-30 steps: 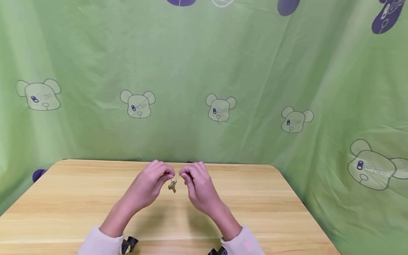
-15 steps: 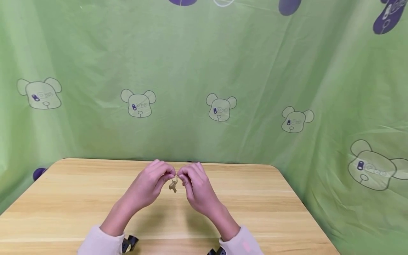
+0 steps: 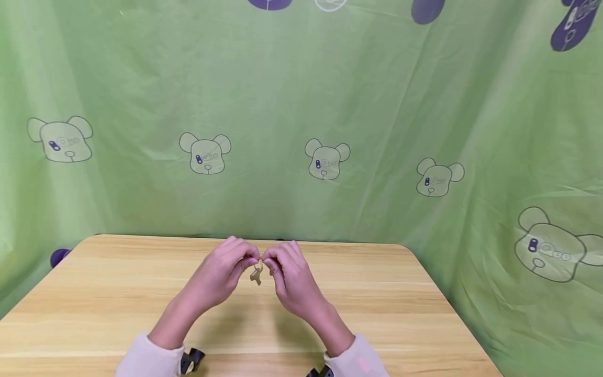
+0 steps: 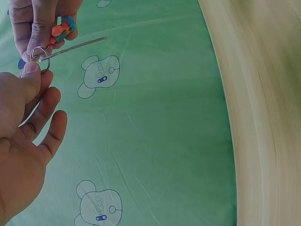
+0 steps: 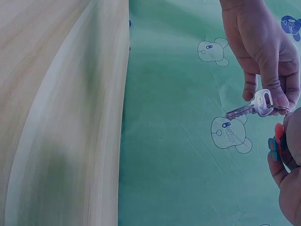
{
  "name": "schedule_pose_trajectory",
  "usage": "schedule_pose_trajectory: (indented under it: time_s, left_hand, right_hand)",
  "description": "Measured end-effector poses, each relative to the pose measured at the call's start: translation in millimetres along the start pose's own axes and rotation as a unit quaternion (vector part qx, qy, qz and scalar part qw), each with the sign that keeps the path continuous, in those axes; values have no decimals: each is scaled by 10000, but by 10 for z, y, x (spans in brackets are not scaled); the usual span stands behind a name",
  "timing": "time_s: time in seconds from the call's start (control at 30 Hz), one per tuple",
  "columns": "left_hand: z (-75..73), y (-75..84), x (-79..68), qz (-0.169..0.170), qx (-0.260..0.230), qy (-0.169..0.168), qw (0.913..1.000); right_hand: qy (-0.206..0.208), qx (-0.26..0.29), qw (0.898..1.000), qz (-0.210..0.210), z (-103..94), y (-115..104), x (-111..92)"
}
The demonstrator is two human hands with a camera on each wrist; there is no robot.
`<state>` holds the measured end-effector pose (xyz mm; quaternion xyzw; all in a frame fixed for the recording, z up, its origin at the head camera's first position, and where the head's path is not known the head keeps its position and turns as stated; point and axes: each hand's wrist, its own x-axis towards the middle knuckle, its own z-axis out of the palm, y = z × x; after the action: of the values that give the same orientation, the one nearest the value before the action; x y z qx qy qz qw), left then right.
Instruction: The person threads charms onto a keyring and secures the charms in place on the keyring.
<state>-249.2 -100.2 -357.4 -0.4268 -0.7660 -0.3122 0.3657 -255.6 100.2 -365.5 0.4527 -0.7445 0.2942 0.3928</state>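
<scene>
Above the table, my left hand (image 3: 219,272) pinches a metal key ring (image 4: 40,54) between thumb and forefinger. A silver key (image 5: 255,106) hangs from that ring; the left wrist view catches it edge-on. My right hand (image 3: 293,280) meets the left one, thumb and fingertip right at the ring. A small orange and blue figure charm (image 4: 60,32) is held within the right hand's curled fingers, and the right wrist view shows the same charm (image 5: 277,142) partly covered by them. The fingertips hide where charm and ring come together.
Beneath both hands lies a light wooden table (image 3: 377,303) with rounded far corners. Green cloth (image 3: 264,204) printed with bear faces hangs behind it and along the sides. Black wrist cameras (image 3: 190,361) sit at the pale sleeve cuffs.
My right hand has shifted slightly left, closing the small gap to the ring in the left hand. Over the last half second both hands hold almost the same pose.
</scene>
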Motion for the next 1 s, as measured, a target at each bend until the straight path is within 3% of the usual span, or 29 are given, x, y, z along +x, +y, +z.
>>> schedule_pose_trajectory:
  time_s: [1.0]
  left_hand:
    - [-50, -35, -16, -175, 70, -16, 9998]
  right_hand:
    - [32, 50, 9999, -119, 19, -36, 17]
